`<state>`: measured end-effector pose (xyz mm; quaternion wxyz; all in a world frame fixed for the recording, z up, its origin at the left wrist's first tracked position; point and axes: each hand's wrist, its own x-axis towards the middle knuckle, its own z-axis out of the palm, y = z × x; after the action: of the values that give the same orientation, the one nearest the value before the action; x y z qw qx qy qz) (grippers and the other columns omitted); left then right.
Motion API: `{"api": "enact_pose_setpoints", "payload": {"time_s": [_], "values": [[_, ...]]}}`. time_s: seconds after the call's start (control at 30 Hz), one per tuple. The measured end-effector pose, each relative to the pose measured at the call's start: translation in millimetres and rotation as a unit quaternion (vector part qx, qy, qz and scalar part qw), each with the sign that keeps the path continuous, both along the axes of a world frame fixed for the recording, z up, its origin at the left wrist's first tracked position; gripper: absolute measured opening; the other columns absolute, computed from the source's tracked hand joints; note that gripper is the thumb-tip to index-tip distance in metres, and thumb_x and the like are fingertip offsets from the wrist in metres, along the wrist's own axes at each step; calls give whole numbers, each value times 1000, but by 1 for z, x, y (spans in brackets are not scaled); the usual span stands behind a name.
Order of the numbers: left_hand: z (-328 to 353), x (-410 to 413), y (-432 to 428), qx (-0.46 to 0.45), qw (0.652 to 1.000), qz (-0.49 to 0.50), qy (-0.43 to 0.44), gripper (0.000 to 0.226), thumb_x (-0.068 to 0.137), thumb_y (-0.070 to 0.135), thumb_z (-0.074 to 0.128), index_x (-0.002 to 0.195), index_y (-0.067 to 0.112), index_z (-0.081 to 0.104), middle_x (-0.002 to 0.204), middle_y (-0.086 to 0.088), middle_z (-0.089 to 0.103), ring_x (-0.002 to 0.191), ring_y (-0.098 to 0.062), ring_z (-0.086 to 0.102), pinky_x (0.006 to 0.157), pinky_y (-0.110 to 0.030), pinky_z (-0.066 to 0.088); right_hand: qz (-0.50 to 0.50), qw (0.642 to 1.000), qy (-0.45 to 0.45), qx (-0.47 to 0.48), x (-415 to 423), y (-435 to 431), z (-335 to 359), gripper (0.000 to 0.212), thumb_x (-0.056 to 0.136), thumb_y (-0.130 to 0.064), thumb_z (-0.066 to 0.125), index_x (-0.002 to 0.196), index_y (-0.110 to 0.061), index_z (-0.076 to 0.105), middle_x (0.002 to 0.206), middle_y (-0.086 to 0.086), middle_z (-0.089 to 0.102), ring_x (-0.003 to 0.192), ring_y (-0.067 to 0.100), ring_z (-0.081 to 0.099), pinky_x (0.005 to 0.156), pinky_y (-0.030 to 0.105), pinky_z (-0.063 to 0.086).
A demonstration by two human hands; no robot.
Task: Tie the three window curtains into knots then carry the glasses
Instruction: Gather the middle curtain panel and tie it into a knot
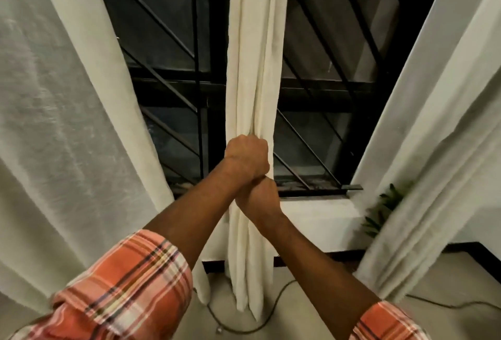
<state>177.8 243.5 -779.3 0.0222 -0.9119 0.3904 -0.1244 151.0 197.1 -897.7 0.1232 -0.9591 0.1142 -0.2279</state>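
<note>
1. Middle curtain point(254, 68), head view: centre of frame, bunched into a narrow rope. It hangs from the top edge down to the floor point(311, 320) at bottom centre, in front of the dark barred window point(168, 28). No knot in it yet.
2. Left hand point(246, 155), mid-frame: fingers clenched round the bunch. Right hand point(260, 198) is just below and touching it, fingers wrapped round the same bunch. Arms enter from the bottom corners; plaid sleeves point(122, 285) are pushed up.
3. Left curtain point(67, 122) fills the left side, right curtain point(433, 150) the right side. Both hang loose, w/ no knot seen on either.
4. Glasses: not in frame, so can't say where they are.
5. Risks, my read:
   - Hands sit so close there's little slack btwn them; a loop formed there could come out too tight to pass the tail through.
   - A hard downward pull to cinch could strain the top fixing, which is out of view.
   - The tail swinging round could snag the cable point(271, 312) at bottom centre or brush the plant point(385, 209) at lower right.
   - A loose grip would let the folds fan out, giving a sloppy knot.
6. Count: curtains 3 (0 knotted), hands 2, plant 1, window 1. Cable: 2 stretches seen on the floor; can't tell if it's one cord.
</note>
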Motion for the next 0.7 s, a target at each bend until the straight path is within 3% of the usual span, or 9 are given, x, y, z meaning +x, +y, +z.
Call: {"api": "enact_pose_setpoints", "payload": {"time_s": [0.07, 0.13, 0.23, 0.27, 0.37, 0.43, 0.53, 0.63, 0.7], "values": [[-13, -2, 10, 5, 1000, -31, 0, 30, 94, 29, 48, 115, 10, 58, 117, -12, 60, 104, -31, 59, 79, -37, 45, -66, 995, -68, -23, -2, 3, -11, 8, 88, -10, 60, 91, -6, 66, 86, 12, 70, 77, 28, 68, 62, 27, 42], [-24, -11, 21, 8, 998, -54, 4, 27, 94, 26, 48, 113, 9, 59, 116, -13, 60, 102, -32, 59, 76, -37, 44, -94, 990, -89, -58, -9, 14, -43, 8, 77, -9, 72, 72, -9, 65, 64, 7, 67, 55, 22, 65, 51, 20, 33], [-44, -33, 37, 21, 997, -70, -27, 27, 94, 24, 49, 114, 9, 59, 115, -12, 60, 101, -32, 60, 77, -38, 46, -75, 990, -116, -6, -16, 32, -89, 21, 93, -24, 51, 94, -11, 69, 82, 7, 71, 70, 19, 68, 58, 26, 52], [-44, -39, 40, 21, 996, -71, -42, 27, 94, 24, 49, 115, 9, 58, 115, -13, 60, 102, -32, 60, 78, -38, 47, -67, 991, -112, -13, -22, 36, -103, 19, 91, -21, 56, 97, -11, 70, 80, 7, 71, 66, 19, 68, 55, 26, 53], [-46, -71, 50, -1, 996, -67, -60, 26, 94, 23, 49, 113, 8, 58, 113, -13, 58, 100, -32, 59, 72, -37, 43, -31, 996, -18, -81, -60, 43, -158, 34, 56, -13, 88, 87, -12, 74, 63, 8, 67, 47, 22, 63, 39, 24, 47], [-46, -93, 54, -11, 995, -64, -69, 25, 93, 25, 50, 109, 8, 59, 105, -12, 57, 93, -31, 57, 67, -35, 39, -30, 992, 18, -121, -88, 41, -185, 40, 38, -13, 91, 73, -16, 71, 52, 4, 61, 39, 20, 58, 35, 22, 43], [-48, -127, 65, -18, 995, -67, -67, 25, 92, 30, 54, 104, 9, 59, 91, -9, 51, 77, -25, 49, 65, -34, 40, -32, 988, -17, -150, -131, 52, -185, 36, 43, -20, 88, 75, -20, 72, 59, 3, 63, 53, 19, 63, 51, 26, 50], [-53, -150, 70, -44, 995, -67, -65, 27, 91, 33, 56, 104, 8, 60, 85, -6, 46, 75, -23, 47, 65, -34, 42, -46, 977, -114, -177, -160, 62, -169, 42, 68, -34, 76, 108, -21, 70, 98, 13, 68, 95, 30, 63, 86, 46, 50], [-60, -163, 73, -48, 995, -67, -51, 29, 91, 33, 57, 105, 8, 60, 85, -6, 46, 75, -22, 48, 66, -33, 43, -53, 969, -177, -165, -166, 67, -150, 47, 78, -37, 68, 122, -21, 64, 114, 17, 63, 107, 34, 57, 92, 51, 46]]}}
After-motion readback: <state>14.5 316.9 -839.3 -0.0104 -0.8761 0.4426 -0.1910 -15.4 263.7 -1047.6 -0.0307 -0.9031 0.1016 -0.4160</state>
